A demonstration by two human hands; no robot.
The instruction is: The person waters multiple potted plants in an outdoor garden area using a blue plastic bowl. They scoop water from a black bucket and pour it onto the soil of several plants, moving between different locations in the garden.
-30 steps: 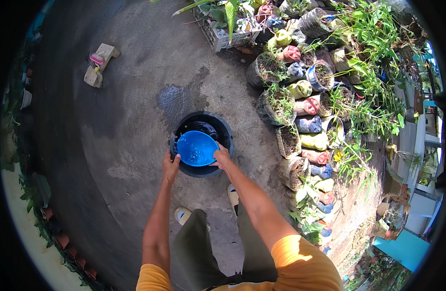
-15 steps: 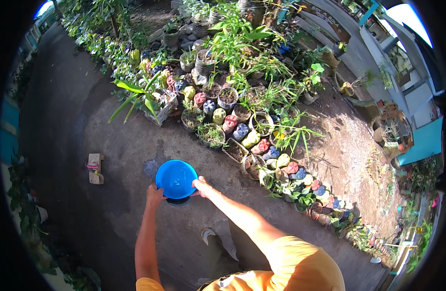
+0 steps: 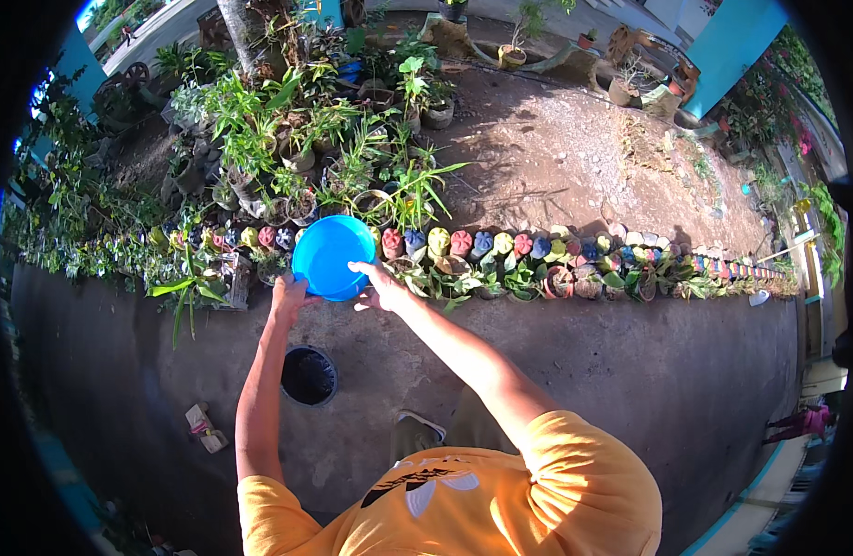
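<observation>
A round blue plastic basin (image 3: 332,252) is held up in front of me, out toward the plant bed. My left hand (image 3: 293,296) grips its near left rim. On the near right side, my right hand (image 3: 380,287) holds the rim, thumb on the inside and fingers beneath. Whether any water is in the basin, I cannot tell. On the concrete below, closer to my feet, stands a dark round bucket (image 3: 309,376) whose inside is in shadow.
A border of painted bottles (image 3: 482,244) in red, blue and yellow edges the plant bed, with potted plants (image 3: 297,157) behind and leafy plants in front. At the left on the concrete (image 3: 575,371) lies a small wooden stool (image 3: 206,428) with something pink on it.
My view has turned to the right. Both hands have carried the basin away from over the bucket toward the plants, so the bucket now shows fully.
</observation>
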